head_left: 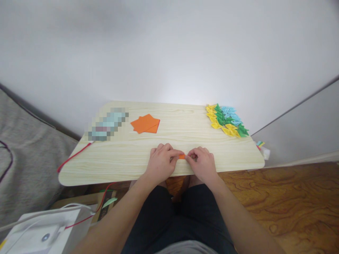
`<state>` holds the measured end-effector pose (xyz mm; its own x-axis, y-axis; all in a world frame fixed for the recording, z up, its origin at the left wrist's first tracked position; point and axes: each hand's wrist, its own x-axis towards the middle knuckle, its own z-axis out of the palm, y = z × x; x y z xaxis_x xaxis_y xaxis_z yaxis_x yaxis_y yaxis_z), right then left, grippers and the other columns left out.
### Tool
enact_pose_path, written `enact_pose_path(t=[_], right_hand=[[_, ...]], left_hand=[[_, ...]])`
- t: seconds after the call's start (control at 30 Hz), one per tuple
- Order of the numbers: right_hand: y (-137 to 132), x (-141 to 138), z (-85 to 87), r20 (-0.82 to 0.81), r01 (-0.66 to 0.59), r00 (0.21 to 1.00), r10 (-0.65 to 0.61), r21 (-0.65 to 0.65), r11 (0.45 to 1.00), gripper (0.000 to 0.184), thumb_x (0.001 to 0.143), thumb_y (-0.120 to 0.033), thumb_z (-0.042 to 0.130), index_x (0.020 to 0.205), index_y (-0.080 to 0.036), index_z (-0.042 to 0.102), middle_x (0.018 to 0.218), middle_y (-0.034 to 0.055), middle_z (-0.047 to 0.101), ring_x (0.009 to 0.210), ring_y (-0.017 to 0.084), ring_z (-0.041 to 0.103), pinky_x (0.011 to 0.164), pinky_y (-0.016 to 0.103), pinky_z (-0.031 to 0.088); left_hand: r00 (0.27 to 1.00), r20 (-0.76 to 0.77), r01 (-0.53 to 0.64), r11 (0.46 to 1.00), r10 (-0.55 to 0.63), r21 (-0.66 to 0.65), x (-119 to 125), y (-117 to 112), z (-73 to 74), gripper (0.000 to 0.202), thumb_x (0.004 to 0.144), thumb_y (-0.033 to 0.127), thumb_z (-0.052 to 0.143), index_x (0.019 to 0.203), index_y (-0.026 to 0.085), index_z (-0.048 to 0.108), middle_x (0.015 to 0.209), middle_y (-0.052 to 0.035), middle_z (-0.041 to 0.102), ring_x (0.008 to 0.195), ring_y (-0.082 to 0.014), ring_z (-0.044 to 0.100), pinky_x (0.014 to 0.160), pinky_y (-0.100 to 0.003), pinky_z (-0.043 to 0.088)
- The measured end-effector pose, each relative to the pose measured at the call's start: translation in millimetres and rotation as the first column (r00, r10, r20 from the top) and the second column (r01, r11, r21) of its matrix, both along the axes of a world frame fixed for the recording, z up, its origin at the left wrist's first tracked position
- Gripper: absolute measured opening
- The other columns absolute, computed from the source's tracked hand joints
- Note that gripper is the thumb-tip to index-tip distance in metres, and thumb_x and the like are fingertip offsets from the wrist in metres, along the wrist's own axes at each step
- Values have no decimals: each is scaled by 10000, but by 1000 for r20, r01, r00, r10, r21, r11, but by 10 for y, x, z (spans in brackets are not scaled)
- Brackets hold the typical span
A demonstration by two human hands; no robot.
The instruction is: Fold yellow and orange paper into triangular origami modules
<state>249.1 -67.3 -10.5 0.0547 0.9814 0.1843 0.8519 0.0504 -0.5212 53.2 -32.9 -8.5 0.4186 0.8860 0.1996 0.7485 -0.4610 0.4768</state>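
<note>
Between my two hands, near the table's front edge, is a small folded piece of orange paper (182, 156). My left hand (162, 160) pinches its left end between thumb and index finger. The fingertips of my right hand (202, 162) are closed on its right end. Most of the paper's ends are hidden by my fingers. Farther back on the left lies a loose stack of orange paper sheets (145, 124). At the back right several folded paper pieces in yellow (217, 125), green (243, 131) and light blue (230, 113) lie in rows.
The pale wood-grain table (182, 123) stands against a white wall. A blurred-out device (108, 123) lies at its left, with a red cable (75, 157) running over the edge. A white box (50, 229) stands below left. Some scraps (263, 150) hang past the right edge.
</note>
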Motion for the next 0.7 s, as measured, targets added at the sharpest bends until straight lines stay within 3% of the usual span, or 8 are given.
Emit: enact_pose_path(t=[0.13,0.4,0.57,0.7], right_hand=[[-26,44,-25,-31,-25,999,25,-2,1000,36,930,-267,726,914,-274,757,893,25,740,907,251,633,792,372,409],[-117,14,28,-25,-12,1000,12,26,1000,129,944,-224,713,979,-315,796,887,11,709,924,234,619,839,359,403],[-189,-101,24,6,38,999,-38,64,997,130,937,-201,701,958,-283,799,957,32,704,994,246,599,866,367,376],[-166,-169,7,28,90,995,-92,79,993,53,925,-287,742,895,-258,774,937,37,699,981,257,588,842,373,345]], left_hand=[[1000,-13,-7,1000,7,2,0,-5,7,276,966,264,636,1107,426,809,967,-59,658,998,-289,563,841,-445,384],[999,-44,-26,999,27,23,-59,20,22,215,949,385,694,1120,447,810,985,-46,616,1008,-274,539,858,-428,366],[998,-50,-33,999,36,43,-88,33,12,182,942,426,710,1085,441,823,1006,-42,623,1009,-264,539,848,-417,358],[998,-51,-24,998,27,58,-85,27,8,185,947,432,706,1094,463,815,1007,-36,622,998,-259,544,838,-414,356]])
